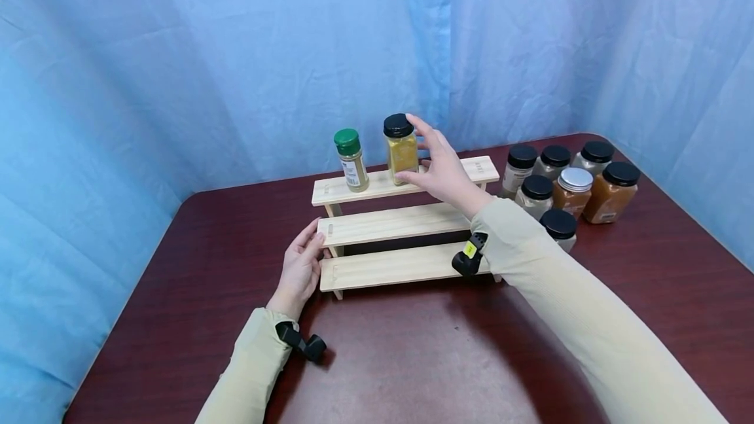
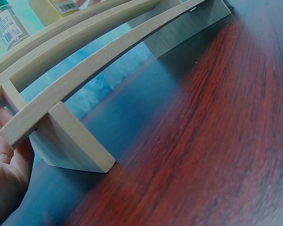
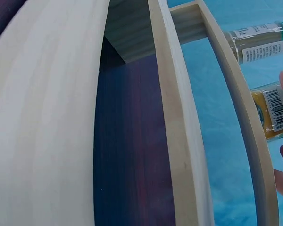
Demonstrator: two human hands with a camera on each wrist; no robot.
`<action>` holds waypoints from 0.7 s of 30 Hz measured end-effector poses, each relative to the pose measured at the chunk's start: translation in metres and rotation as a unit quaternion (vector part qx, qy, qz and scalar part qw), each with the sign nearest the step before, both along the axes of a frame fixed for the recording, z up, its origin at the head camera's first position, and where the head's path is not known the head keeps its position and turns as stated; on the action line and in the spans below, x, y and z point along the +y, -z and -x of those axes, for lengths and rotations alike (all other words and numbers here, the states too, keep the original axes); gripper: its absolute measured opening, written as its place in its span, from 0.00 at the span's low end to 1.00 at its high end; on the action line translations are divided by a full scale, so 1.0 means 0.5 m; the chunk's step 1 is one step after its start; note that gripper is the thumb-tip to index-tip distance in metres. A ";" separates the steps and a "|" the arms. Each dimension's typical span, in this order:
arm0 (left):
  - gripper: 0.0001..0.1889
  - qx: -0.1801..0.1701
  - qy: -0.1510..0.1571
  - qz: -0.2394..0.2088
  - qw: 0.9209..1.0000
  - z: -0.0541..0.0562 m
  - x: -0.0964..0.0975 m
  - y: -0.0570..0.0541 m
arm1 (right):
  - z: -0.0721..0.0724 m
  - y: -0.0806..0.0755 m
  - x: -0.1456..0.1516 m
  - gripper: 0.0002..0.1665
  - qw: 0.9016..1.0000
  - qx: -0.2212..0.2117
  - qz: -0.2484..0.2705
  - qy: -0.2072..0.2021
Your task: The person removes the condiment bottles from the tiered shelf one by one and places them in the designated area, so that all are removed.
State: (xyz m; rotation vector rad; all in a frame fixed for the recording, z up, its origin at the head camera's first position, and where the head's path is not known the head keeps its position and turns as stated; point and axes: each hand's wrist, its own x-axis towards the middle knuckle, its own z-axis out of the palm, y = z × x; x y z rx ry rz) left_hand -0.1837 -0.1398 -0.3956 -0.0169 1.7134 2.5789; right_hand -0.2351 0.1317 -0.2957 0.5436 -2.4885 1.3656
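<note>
A three-step wooden spice rack (image 1: pixel 406 265) stands on the table. My left hand (image 1: pixel 298 270) grips its left end at the middle step, the thumb along the edge; in the left wrist view, that hand's fingers (image 2: pixel 0 134) reach behind the end of the lower step. At the top step, my right hand (image 1: pixel 444 172) holds a square spice jar (image 1: pixel 403 154) of yellow powder with a black lid, index finger by the lid and thumb low on the glass. To its left a green-capped spice bottle (image 1: pixel 353 165) stands upright on the same step, its label also visible in the right wrist view.
Several spice jars cluster right of the rack, including a silver-lidded jar (image 1: pixel 573 190) and a large black-lidded jar (image 1: pixel 612 194) of orange-brown powder. Blue curtains (image 1: pixel 265 70) hang behind the dark red table (image 1: pixel 235 234) and along its sides.
</note>
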 end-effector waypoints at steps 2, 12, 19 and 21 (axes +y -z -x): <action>0.27 0.001 -0.001 -0.001 1.000 0.000 0.000 0.000 | 0.001 0.000 -0.001 0.56 1.000 0.001 0.002 -0.002; 0.27 0.003 -0.001 -0.003 1.000 0.000 -0.002 0.003 | 0.002 -0.003 -0.014 0.54 1.000 -0.013 0.009 0.006; 0.27 0.002 0.005 0.002 1.000 -0.002 -0.003 0.001 | 0.002 0.000 -0.024 0.52 1.000 0.000 -0.001 0.030; 0.27 0.003 0.005 0.003 1.000 -0.002 -0.003 0.001 | 0.002 0.002 -0.026 0.52 0.999 0.008 0.004 0.032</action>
